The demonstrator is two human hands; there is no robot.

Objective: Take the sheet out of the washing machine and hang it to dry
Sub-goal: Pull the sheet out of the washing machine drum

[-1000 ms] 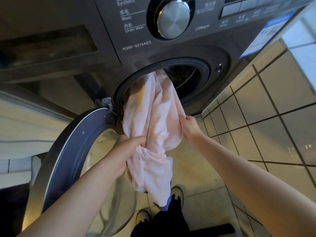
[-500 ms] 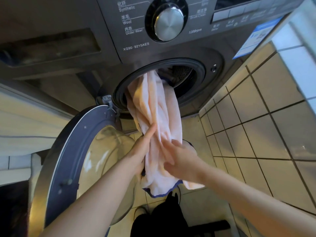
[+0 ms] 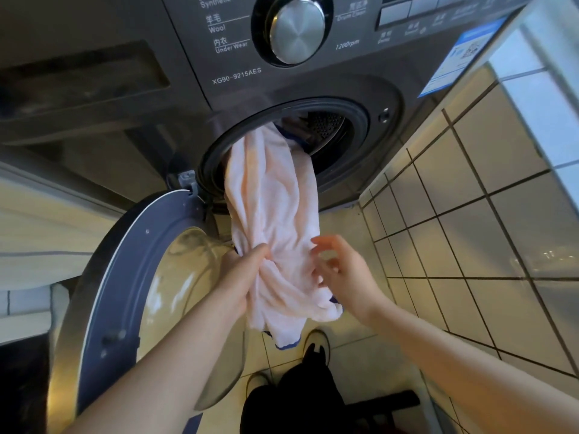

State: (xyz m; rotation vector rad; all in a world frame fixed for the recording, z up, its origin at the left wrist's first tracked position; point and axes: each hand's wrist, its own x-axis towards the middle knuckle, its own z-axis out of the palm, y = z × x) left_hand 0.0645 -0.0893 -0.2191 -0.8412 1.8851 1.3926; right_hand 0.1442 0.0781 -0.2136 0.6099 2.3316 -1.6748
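Pink sheet point(image 3: 272, 198) with blue trim is half out of the washing machine point(image 3: 416, 120). Its upper end is inside the drum point(image 3: 329, 126), it spills over the lower-left rim of the door opening point(image 3: 360, 133), and it hangs bunched in front of the machine, lower end above the floor point(image 3: 344, 227).

Left hand point(image 3: 241, 277) grasps the hanging bunch from its left side. The thumb lies across the front and the fingers are wrapped behind, out of sight.

Right hand point(image 3: 343, 272) is at the bunch's right edge, fingers point(image 3: 318, 241) spread and loosely bent, released. The tips are at the fabric; cannot tell if they touch it.

Round door point(image 3: 125, 277) is swung open at lower left, its glass bowl just beside the left hand. Program dial point(image 3: 296, 26) is above the opening. Tiled wall point(image 3: 470, 214) is on the right. Shoes point(image 3: 316, 343) are below the sheet's end.
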